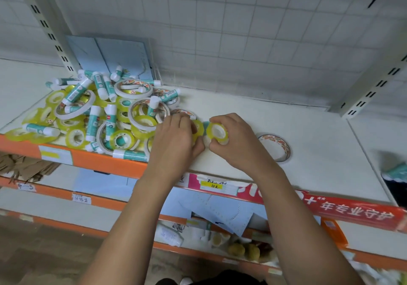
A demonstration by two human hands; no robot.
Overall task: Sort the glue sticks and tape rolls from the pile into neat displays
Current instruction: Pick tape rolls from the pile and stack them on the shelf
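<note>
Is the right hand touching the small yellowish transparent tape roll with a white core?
Touching: head view shows the right hand gripping the yellowish tape roll, fingers curled round its rim.

Two small yellow tape rolls [211,130] stand on edge in the grip. The jumbled pile [105,112] of glue sticks [110,119] and rolls lies left of it, and a flat white tape roll [285,145] lies right.
</note>
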